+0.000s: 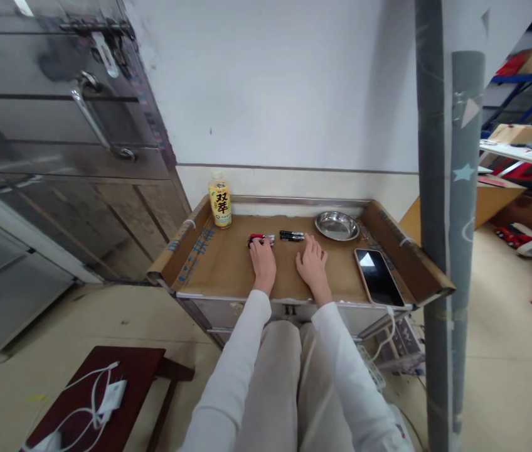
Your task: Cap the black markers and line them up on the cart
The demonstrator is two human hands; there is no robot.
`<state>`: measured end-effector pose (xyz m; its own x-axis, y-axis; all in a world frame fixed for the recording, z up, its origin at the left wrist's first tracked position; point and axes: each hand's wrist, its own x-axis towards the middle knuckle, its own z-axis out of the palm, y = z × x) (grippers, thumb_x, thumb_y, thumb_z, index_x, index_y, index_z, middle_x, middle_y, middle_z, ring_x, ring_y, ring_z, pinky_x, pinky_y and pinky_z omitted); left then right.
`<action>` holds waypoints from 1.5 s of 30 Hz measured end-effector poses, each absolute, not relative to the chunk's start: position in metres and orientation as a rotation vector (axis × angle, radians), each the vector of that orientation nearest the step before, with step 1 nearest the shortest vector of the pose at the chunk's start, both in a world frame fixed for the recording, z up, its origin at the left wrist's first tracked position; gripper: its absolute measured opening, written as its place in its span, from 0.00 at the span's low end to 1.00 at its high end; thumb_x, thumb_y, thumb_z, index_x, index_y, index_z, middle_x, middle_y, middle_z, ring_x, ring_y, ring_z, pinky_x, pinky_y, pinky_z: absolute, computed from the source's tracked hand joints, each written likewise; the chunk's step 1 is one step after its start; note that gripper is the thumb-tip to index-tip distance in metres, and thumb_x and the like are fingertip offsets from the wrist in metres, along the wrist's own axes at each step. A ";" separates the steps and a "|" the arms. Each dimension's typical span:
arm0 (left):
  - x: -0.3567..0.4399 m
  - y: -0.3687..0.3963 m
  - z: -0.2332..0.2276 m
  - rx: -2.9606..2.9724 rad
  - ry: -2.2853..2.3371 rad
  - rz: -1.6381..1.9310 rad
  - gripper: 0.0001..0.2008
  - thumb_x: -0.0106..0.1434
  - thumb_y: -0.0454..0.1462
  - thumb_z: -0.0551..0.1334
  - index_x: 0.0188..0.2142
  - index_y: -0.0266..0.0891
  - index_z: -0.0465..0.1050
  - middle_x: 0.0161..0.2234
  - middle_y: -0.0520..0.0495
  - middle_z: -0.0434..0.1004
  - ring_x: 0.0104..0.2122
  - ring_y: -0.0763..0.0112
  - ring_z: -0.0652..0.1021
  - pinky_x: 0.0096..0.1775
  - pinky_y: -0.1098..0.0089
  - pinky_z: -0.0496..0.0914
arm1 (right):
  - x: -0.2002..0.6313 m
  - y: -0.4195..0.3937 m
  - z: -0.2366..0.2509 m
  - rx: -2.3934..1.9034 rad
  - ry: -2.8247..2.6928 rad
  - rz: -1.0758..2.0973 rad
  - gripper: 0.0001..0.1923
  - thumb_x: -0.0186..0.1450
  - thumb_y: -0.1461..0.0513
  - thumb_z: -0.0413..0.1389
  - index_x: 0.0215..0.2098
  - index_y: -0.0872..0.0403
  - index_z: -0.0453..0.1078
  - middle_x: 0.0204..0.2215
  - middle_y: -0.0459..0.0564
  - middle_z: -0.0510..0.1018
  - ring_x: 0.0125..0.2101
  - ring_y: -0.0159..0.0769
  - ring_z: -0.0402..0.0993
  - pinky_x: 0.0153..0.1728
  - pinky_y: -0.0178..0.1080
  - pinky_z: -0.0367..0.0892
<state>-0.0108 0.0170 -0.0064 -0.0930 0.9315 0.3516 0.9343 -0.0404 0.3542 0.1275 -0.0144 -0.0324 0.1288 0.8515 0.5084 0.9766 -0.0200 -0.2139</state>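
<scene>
Counter (pixel 228 270): matt brown cardboard lining. Dish (pixel 336 226): shiny polished metal. Phone (pixel 379 276): glossy black glass. Bottle (pixel 219 201): clear plastic, yellow paper label.

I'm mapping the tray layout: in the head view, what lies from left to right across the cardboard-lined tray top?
Yellow-labelled bottle → red-and-black pens at the left hand → black pens → right hand → metal dish → phone.
</scene>
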 end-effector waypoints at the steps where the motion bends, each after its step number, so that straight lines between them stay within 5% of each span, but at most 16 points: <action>1: -0.011 0.017 -0.006 -2.116 -2.168 -0.827 0.17 0.70 0.31 0.48 0.50 0.37 0.72 0.49 0.37 0.68 0.48 0.59 0.70 0.51 0.61 0.65 | 0.128 -0.013 -0.033 -1.890 -1.759 -0.314 0.30 0.67 0.63 0.44 0.66 0.62 0.48 0.61 0.66 0.63 0.60 0.47 0.57 0.57 0.51 0.56; 6: -0.010 0.017 -0.007 -2.164 -2.092 -0.900 0.14 0.69 0.32 0.51 0.50 0.35 0.70 0.49 0.36 0.68 0.47 0.60 0.71 0.50 0.61 0.65 | 0.132 -0.007 -0.037 -1.779 -1.762 -0.248 0.27 0.65 0.64 0.46 0.62 0.66 0.55 0.53 0.66 0.70 0.53 0.48 0.63 0.56 0.49 0.57; 12: -0.003 0.017 -0.009 -2.372 -1.785 -0.815 0.15 0.69 0.30 0.49 0.50 0.36 0.70 0.49 0.36 0.70 0.49 0.57 0.71 0.51 0.59 0.65 | 0.137 -0.002 -0.033 -1.749 -1.800 -0.157 0.26 0.65 0.66 0.46 0.62 0.59 0.59 0.46 0.61 0.72 0.43 0.45 0.66 0.48 0.46 0.61; 20: 0.009 0.031 -0.006 -2.424 -1.687 -0.685 0.15 0.67 0.30 0.49 0.49 0.36 0.70 0.49 0.36 0.70 0.49 0.55 0.69 0.52 0.56 0.63 | 0.137 0.009 -0.022 -1.765 -1.878 -0.299 0.20 0.65 0.67 0.47 0.54 0.54 0.70 0.49 0.60 0.68 0.47 0.46 0.62 0.50 0.46 0.58; 31: 0.009 0.027 -0.004 -2.436 -1.724 -0.675 0.11 0.69 0.37 0.54 0.43 0.35 0.72 0.45 0.36 0.72 0.49 0.52 0.69 0.50 0.56 0.63 | 0.137 0.009 -0.025 -1.864 -1.787 -0.257 0.13 0.66 0.64 0.48 0.46 0.56 0.70 0.45 0.59 0.70 0.44 0.46 0.62 0.44 0.44 0.58; 45: 0.007 0.044 -0.018 -2.685 -1.723 -1.025 0.06 0.66 0.30 0.57 0.37 0.35 0.73 0.39 0.43 0.73 0.41 0.65 0.74 0.47 0.63 0.68 | 0.134 0.005 -0.026 -1.850 -1.852 -0.233 0.15 0.70 0.62 0.43 0.43 0.55 0.71 0.43 0.58 0.73 0.43 0.46 0.63 0.44 0.45 0.56</action>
